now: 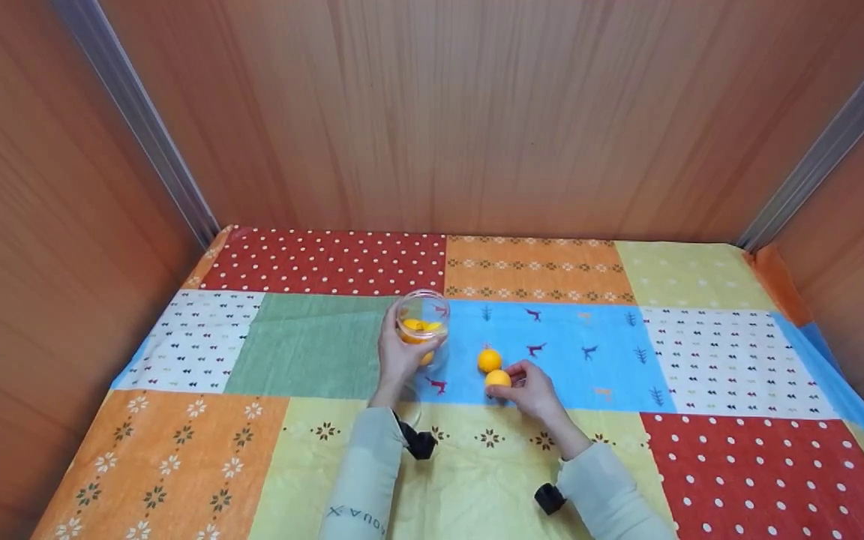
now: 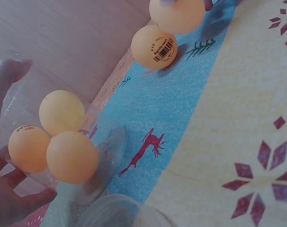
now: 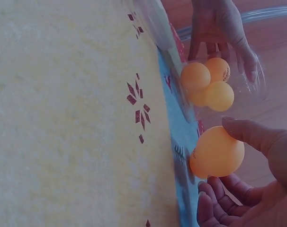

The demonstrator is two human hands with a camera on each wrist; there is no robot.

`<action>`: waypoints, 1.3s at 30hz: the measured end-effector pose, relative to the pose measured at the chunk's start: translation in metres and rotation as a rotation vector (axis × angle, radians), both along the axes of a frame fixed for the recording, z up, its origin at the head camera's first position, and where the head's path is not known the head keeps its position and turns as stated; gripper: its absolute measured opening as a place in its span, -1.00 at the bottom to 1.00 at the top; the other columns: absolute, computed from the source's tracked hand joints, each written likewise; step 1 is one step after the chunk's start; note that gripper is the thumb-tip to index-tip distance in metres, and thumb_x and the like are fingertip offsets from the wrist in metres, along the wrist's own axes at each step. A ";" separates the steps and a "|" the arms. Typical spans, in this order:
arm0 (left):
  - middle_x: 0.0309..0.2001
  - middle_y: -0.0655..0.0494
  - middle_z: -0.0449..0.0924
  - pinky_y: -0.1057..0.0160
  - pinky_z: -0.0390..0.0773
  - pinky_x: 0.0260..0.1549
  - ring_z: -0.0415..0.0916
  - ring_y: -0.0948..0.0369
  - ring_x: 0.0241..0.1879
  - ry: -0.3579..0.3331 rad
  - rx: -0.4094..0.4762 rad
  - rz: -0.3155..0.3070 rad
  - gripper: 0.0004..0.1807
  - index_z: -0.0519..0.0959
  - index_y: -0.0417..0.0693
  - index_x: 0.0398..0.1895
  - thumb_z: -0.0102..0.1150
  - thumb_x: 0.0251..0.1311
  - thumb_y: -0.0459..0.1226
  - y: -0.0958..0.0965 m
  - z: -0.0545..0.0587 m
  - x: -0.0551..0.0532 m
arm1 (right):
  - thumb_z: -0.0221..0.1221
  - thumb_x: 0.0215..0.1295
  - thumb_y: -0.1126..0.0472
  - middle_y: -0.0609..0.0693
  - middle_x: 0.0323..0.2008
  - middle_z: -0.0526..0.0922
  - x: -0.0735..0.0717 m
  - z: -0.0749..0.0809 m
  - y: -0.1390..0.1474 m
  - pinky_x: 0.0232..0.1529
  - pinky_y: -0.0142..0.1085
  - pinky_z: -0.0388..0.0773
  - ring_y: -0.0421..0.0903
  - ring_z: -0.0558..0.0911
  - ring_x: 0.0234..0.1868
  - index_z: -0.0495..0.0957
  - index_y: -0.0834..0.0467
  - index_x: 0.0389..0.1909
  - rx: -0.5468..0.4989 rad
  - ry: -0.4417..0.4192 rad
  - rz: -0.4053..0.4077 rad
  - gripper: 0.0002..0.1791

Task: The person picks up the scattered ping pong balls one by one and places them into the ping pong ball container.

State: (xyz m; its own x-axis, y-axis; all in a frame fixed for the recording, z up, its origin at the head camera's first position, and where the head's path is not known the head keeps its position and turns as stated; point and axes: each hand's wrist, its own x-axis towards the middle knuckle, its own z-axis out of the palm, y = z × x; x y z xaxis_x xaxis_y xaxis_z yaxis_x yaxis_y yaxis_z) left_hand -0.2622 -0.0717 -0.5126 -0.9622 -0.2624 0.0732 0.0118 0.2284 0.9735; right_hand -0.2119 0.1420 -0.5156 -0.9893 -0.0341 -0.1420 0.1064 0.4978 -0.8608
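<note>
My left hand [image 1: 399, 357] grips a clear jar [image 1: 423, 293] around its side, thumb near the rim. Inside the jar lie several orange-yellow ping-pong balls [image 2: 72, 157], plain through the wall in both wrist views. To the right, my right hand [image 1: 534, 391] pinches one orange ping-pong ball [image 3: 219, 151] between thumb and fingers, low over the blue patch of the cloth. Just beyond it another ping-pong ball [image 1: 490, 360] rests on the cloth; the left wrist view shows black print and a barcode on this loose ball [image 2: 154, 47].
A clear round lid [image 2: 120, 213] lies on the cloth by my left wrist. The patchwork tablecloth [image 1: 552, 472] covers the table. Wood-look panels [image 1: 477, 112] stand at the back and both sides, with metal posts [image 1: 151, 120] at the corners.
</note>
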 end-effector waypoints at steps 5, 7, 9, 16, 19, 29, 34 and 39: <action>0.14 -0.04 0.29 0.08 0.29 0.06 0.26 0.10 0.06 0.020 -0.009 -0.005 -0.10 0.19 0.05 0.22 0.45 -0.29 -0.24 0.000 0.001 0.001 | 0.36 -0.13 0.11 0.04 -0.35 0.47 0.000 0.009 0.000 -0.38 -0.31 0.46 -0.08 0.47 -0.38 0.41 0.28 -0.27 -0.011 0.052 0.021 -0.53; 0.13 -0.05 0.29 0.08 0.30 0.06 0.27 0.09 0.06 0.035 -0.010 -0.009 -0.10 0.19 0.03 0.22 0.45 -0.30 -0.25 0.000 0.001 0.001 | 0.36 -0.13 0.13 0.04 -0.35 0.47 0.000 0.013 -0.001 -0.40 -0.32 0.45 -0.07 0.47 -0.39 0.41 0.28 -0.26 -0.014 0.074 0.026 -0.54; 0.12 -0.07 0.30 0.08 0.31 0.05 0.27 0.08 0.05 0.048 -0.008 -0.012 -0.10 0.19 0.02 0.21 0.45 -0.30 -0.26 0.000 0.001 0.001 | 0.36 -0.13 0.14 0.05 -0.35 0.47 -0.001 0.016 -0.002 -0.41 -0.33 0.44 -0.06 0.48 -0.40 0.41 0.30 -0.27 -0.017 0.089 0.029 -0.54; 0.13 -0.06 0.28 0.08 0.31 0.05 0.25 0.08 0.07 0.052 -0.015 -0.012 -0.09 0.18 0.04 0.22 0.45 -0.30 -0.26 -0.001 0.000 0.001 | 0.37 -0.14 0.11 0.05 -0.35 0.48 -0.004 0.028 -0.007 -0.39 -0.28 0.46 -0.05 0.49 -0.38 0.43 0.27 -0.28 -0.025 0.116 0.038 -0.54; 0.13 -0.03 0.29 0.10 0.31 0.05 0.25 0.10 0.07 0.043 -0.021 -0.009 -0.09 0.19 0.06 0.22 0.45 -0.30 -0.24 0.000 -0.001 0.000 | 0.37 -0.15 0.05 0.05 -0.38 0.48 -0.003 0.034 -0.010 -0.40 -0.27 0.47 -0.05 0.49 -0.40 0.43 0.26 -0.31 -0.049 0.170 0.061 -0.53; 0.13 0.04 0.28 0.09 0.29 0.07 0.24 0.10 0.09 0.003 -0.014 0.009 -0.09 0.17 0.08 0.24 0.44 -0.28 -0.25 0.001 -0.001 0.001 | 0.36 -0.13 0.08 0.04 -0.31 0.49 -0.014 0.057 -0.030 -0.36 -0.31 0.48 -0.03 0.49 -0.32 0.43 0.25 -0.24 -0.025 0.141 0.050 -0.53; 0.13 -0.01 0.29 0.07 0.29 0.07 0.25 0.09 0.07 0.033 -0.017 0.002 -0.10 0.18 0.05 0.23 0.44 -0.27 -0.25 0.000 0.000 0.001 | 0.35 -0.12 0.05 0.02 -0.29 0.49 -0.020 0.066 -0.041 -0.36 -0.32 0.47 -0.06 0.49 -0.33 0.43 0.23 -0.22 -0.030 0.159 0.051 -0.51; 0.11 -0.09 0.30 0.07 0.33 0.03 0.27 0.07 0.05 0.080 -0.020 -0.007 -0.11 0.21 0.01 0.20 0.46 -0.31 -0.24 -0.001 0.001 0.002 | 0.35 -0.10 0.07 0.03 -0.28 0.49 -0.027 0.070 -0.050 -0.34 -0.29 0.48 -0.03 0.50 -0.32 0.43 0.23 -0.22 -0.076 0.172 0.060 -0.53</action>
State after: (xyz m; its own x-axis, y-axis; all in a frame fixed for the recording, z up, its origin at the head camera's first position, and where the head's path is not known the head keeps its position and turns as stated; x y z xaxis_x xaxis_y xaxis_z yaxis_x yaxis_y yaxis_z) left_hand -0.2599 -0.0725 -0.5118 -0.9549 -0.2531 0.1553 0.0911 0.2478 0.9645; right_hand -0.2388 0.0919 -0.4456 -0.9946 -0.0977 0.0344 -0.0736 0.4320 -0.8988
